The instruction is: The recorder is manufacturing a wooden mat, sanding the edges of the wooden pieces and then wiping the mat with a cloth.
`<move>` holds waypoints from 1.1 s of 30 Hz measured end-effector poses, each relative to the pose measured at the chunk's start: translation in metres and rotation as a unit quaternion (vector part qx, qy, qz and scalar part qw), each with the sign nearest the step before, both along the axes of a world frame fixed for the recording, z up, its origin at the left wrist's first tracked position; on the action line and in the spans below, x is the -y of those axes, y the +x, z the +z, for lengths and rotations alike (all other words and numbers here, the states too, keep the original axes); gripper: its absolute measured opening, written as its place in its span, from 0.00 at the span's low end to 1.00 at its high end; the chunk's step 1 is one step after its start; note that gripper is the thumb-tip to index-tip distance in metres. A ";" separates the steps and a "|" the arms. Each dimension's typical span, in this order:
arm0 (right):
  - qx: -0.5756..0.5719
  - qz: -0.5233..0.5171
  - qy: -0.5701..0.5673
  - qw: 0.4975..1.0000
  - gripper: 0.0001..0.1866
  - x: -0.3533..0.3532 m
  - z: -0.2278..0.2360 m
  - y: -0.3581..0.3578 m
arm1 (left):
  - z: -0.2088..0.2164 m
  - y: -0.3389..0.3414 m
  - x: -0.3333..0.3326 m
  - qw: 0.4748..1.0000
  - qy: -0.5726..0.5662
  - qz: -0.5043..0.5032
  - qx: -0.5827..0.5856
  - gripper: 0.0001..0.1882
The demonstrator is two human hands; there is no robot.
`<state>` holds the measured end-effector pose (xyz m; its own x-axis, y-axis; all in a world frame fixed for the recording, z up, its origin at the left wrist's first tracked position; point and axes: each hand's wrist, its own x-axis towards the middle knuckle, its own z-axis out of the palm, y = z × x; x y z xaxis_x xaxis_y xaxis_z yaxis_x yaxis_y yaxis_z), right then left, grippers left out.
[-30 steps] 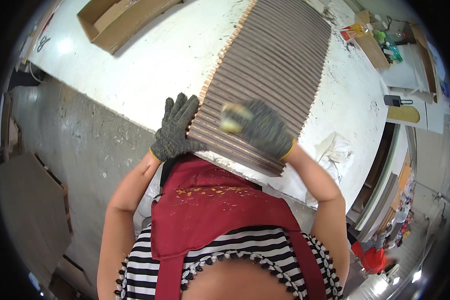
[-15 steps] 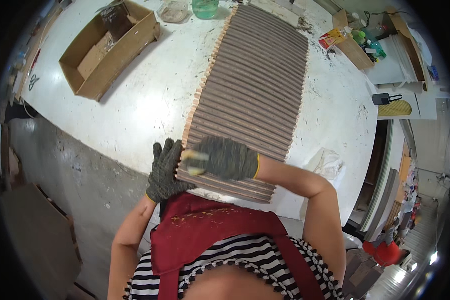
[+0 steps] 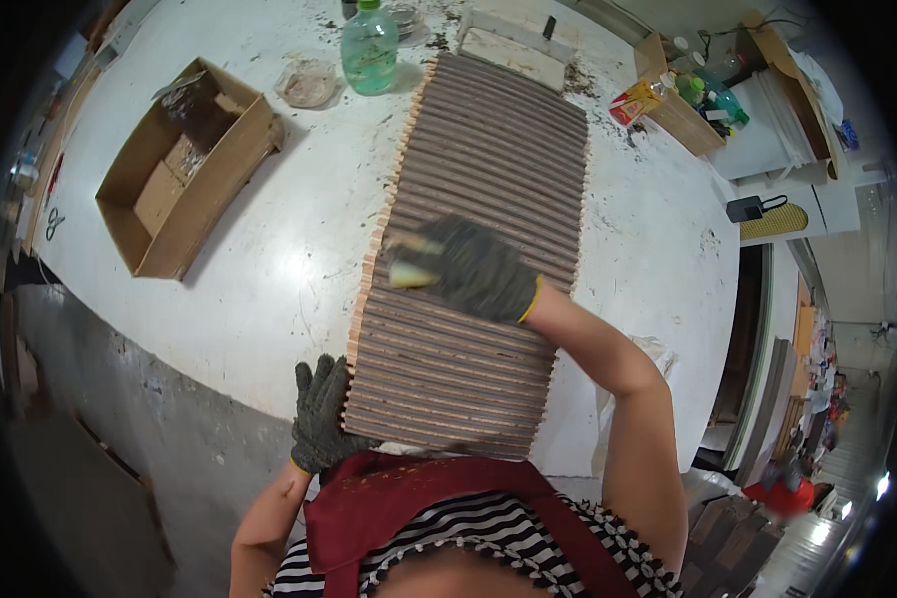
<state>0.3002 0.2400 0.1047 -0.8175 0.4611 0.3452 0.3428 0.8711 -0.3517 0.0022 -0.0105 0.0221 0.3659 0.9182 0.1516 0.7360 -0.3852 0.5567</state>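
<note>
A long panel of narrow grey-brown strips (image 3: 488, 149), set side by side with pale wood-coloured ends, lies lengthwise before me on the white table. My left hand (image 3: 321, 419), in a dark knitted glove, rests against the panel's near left edge with its fingers stretched out. Over the left-middle of the panel is my right hand (image 3: 468, 267), gloved the same way and smeared by motion. Its fingers are closed round a small pale yellowish piece (image 3: 409, 275), which is at or just above the strips. Blur hides what kind of piece it is.
An open cardboard box (image 3: 204, 194) stands at left on the white table (image 3: 269, 349). Far off are a bottle of green liquid (image 3: 370, 50) and a clear dish (image 3: 308, 84). A box of bottles (image 3: 683, 110) sits far right; crumpled white plastic (image 3: 653, 354) lies near my right forearm.
My right hand has moved away from me along the panel with the pale piece. The view has shifted, so the table appears lower; my left hand stays at the panel's near left edge.
</note>
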 end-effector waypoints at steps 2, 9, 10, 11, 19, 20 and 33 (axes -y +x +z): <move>0.028 -0.080 0.053 0.995 0.23 -0.016 -0.008 0.000 | 0.001 0.001 -0.001 1.000 0.006 0.000 0.002 0.64; 0.084 -0.477 0.102 0.869 0.24 -0.179 -0.003 0.139 | 0.002 0.003 0.000 1.000 0.014 0.005 0.007 0.62; 0.099 -0.543 0.126 0.824 0.28 -0.179 -0.004 0.153 | 0.002 0.002 0.001 1.000 0.008 0.009 -0.004 0.62; 0.058 -0.520 0.154 0.838 0.29 -0.171 -0.004 0.164 | 0.002 0.002 0.001 1.000 0.007 0.010 0.010 0.61; -0.452 -0.319 -0.531 0.642 0.35 0.056 0.004 0.099 | 0.029 -0.007 -0.007 0.897 -0.216 0.019 0.384 0.63; -0.500 -0.275 -0.565 0.596 0.33 0.084 0.005 0.079 | 0.038 -0.006 -0.010 0.888 -0.222 0.048 0.401 0.63; -0.202 -0.214 -0.326 0.899 0.35 0.201 -0.004 -0.058 | 0.100 0.019 -0.057 0.866 -0.311 0.007 0.391 0.50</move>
